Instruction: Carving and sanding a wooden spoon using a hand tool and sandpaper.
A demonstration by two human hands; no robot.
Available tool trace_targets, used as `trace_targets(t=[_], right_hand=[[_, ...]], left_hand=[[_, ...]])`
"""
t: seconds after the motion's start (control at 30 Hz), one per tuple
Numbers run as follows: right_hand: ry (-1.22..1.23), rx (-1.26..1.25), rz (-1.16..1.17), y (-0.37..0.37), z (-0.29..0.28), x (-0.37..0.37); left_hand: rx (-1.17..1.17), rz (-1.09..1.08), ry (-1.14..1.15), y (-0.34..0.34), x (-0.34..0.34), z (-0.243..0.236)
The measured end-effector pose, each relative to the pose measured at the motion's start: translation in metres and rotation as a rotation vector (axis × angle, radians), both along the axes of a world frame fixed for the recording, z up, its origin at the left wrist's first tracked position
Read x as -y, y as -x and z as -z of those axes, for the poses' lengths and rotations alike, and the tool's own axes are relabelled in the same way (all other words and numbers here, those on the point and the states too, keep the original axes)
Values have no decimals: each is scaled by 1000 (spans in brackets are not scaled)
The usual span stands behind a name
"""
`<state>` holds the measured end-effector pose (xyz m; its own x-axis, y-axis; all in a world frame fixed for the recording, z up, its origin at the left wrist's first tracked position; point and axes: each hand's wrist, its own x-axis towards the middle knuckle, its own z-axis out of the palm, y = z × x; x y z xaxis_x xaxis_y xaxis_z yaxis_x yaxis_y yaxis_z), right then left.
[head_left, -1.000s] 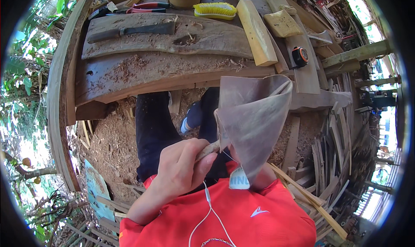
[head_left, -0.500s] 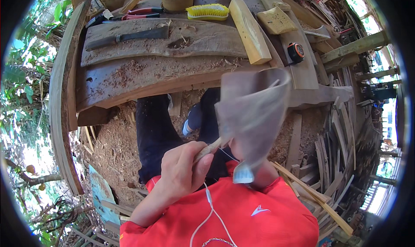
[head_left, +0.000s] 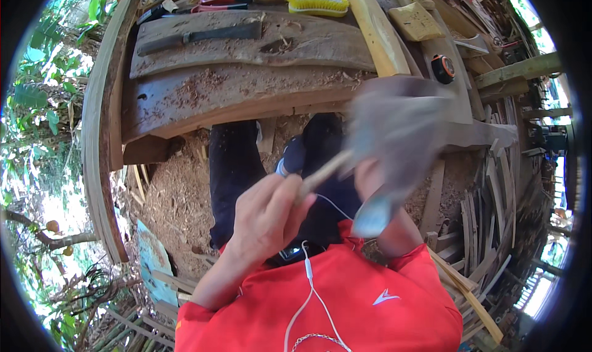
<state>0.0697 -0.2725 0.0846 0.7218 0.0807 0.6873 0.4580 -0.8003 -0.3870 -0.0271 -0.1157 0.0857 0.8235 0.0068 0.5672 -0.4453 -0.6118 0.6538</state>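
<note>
My left hand (head_left: pixel 265 216) is closed around a pale wooden stick (head_left: pixel 330 170), which slants up to the right over my lap. The stick's far end passes behind a grey-brown cloth (head_left: pixel 401 136), smeared by motion. My right hand (head_left: pixel 369 176) shows only in part behind the cloth and appears to grip it; most of its fingers are hidden. A pale bluish patch (head_left: pixel 372 216) hangs at the cloth's lower end, too blurred to make out. What lies under the cloth at the stick's end is hidden.
Ahead stands a wooden bench (head_left: pixel 203 102) strewn with shavings. On it are a wide-bladed knife (head_left: pixel 200 36), red-handled pliers (head_left: pixel 222 4), a yellow brush (head_left: pixel 317 4), a wood block (head_left: pixel 379 34) and a tape measure (head_left: pixel 443 68). Wood strips (head_left: pixel 487 198) lean at the right.
The cloth and my right hand have moved to the right, away from my left hand, baring more of the stick. The view has shifted slightly. My left hand keeps its grip.
</note>
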Motion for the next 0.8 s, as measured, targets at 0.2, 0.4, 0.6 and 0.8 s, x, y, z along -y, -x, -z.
trace_targets(t=[0.2,0.4,0.6,0.8], right_hand=[[-37,-42,-53,-24,9,-2],[-63,-63,-98,-21,12,3],[-87,-79,-153,-10,8,21],[-1117,-511,-214,6,-26,5]], left_hand=[[-12,-3,-46,-4,-3,0],[-28,49,80,2,-5,4],[-706,463,987,11,-5,-22],[-767,325,969,9,-7,-34]])
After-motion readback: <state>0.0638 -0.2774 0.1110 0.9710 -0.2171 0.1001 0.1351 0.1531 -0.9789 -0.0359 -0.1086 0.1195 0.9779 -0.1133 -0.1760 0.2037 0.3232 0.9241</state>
